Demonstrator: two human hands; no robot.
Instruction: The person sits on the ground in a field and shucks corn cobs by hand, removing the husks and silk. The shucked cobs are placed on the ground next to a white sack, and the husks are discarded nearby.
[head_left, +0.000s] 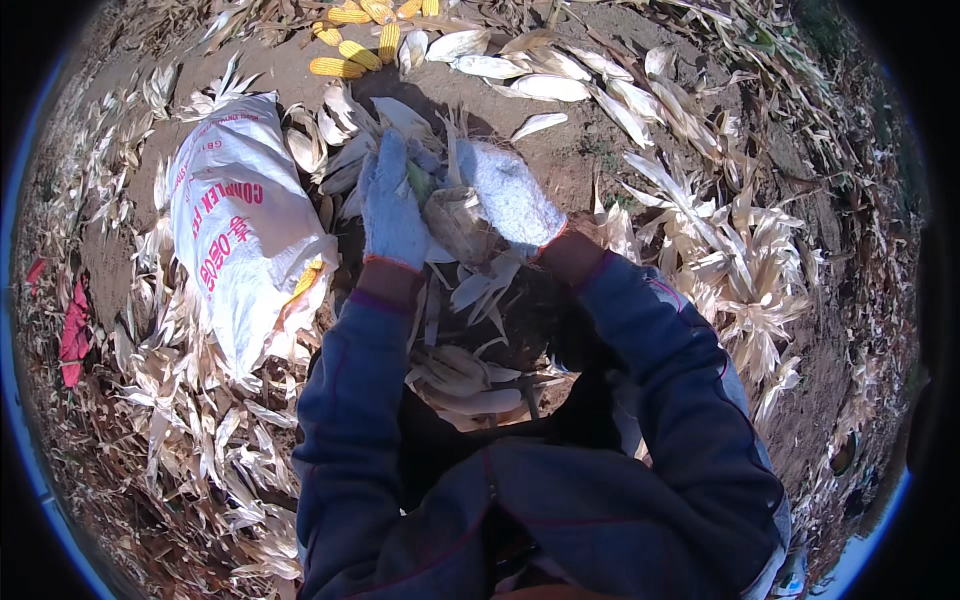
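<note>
Both my hands wear white knit gloves and meet over a husk-wrapped ear of corn (459, 221) in front of me. My left hand (391, 206) grips its left side, fingers pointing away from me. On the right, my right hand (512, 196) is closed around the papery husk, its fingertips partly hidden behind the leaves. A greenish inner leaf (420, 184) shows between the gloves. No kernels can be seen on this ear. Loose husk leaves (487, 289) hang below my hands.
Left of me lies a white woven sack (232, 202) with red printing, a yellow cob (306, 279) at its mouth. Several bare yellow cobs (360, 54) lie ahead, beside unhusked ears (551, 86). Dry husks (739, 255) heap up at right. A red cloth (73, 334) lies far left.
</note>
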